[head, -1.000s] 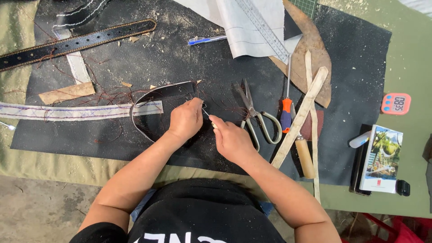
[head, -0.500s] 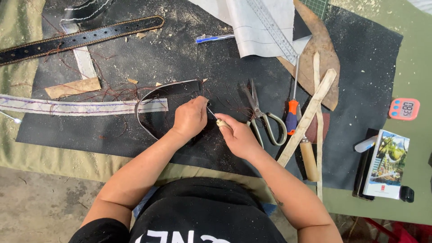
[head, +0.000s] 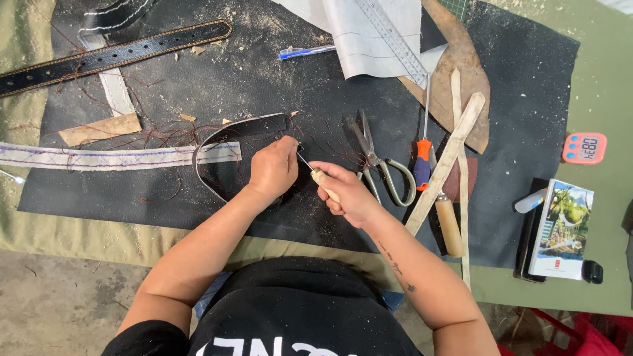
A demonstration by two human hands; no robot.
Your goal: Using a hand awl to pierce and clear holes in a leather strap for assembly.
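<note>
My left hand (head: pixel 273 169) presses down on a black leather strap (head: pixel 227 135) that curves in a loop on the dark work mat (head: pixel 198 79). My right hand (head: pixel 346 194) grips an awl with a pale wooden handle (head: pixel 323 183); its thin metal point touches the strap just beside my left thumb. Loose reddish-brown thread (head: pixel 165 135) trails across the strap and the mat. The two hands almost touch.
Scissors (head: pixel 379 161), an orange-handled screwdriver (head: pixel 422 155) and a wooden-handled tool (head: pixel 448 224) lie to the right. A black belt (head: pixel 119 53), metal ruler (head: pixel 392 39), blue pen (head: pixel 306 51), pale strips (head: pixel 99 157), pink timer (head: pixel 585 148) and a booklet (head: pixel 560 231) surround them.
My right hand has shifted slightly on the awl and brought its point against the strap by my left thumb; the left hand stays pressed on the strap.
</note>
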